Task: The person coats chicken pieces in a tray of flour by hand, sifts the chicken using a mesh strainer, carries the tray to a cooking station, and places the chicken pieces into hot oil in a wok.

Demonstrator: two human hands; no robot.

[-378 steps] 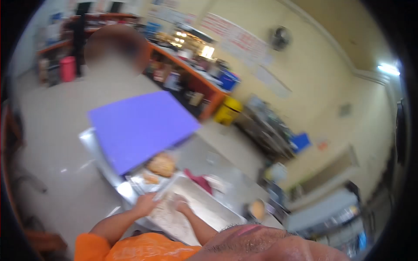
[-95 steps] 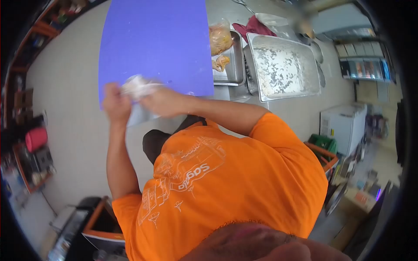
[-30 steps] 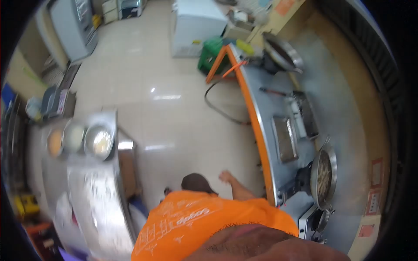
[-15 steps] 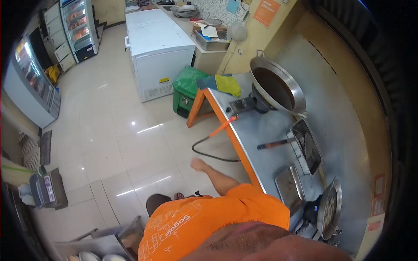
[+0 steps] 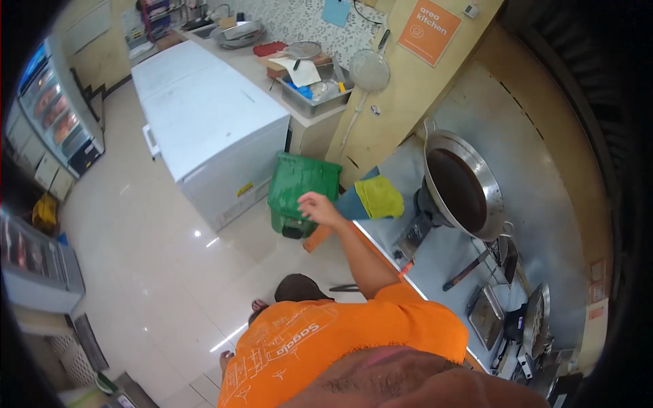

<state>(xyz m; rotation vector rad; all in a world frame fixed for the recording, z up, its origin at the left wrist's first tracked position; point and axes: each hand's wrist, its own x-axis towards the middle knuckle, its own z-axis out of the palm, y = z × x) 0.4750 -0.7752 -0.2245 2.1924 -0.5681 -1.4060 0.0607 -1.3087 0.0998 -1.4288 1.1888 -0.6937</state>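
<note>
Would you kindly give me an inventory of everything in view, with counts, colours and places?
Chest freezer: one, white, upper left of centre
Glass-door coolers: two, pale, left side
Lidded bin: one, green, beside the freezer
Work table: one, grey top, right
Cloth: one, yellow-green, table's far end
Woks: two, metal, right; the far one holds dark contents
Shallow tray: one, metal, near the lower wok
Round strainer: one, pale, hanging on the wall
Sign: one, orange, wall
Deep pan: one, metal, counter behind the freezer
Smaller items: several, mixed, too unclear to count
Shirt: one, orange, bottom centre
Right hand: one, bare, in front of the bin
Left hand: one, bare, mostly hidden by the shirt
</note>
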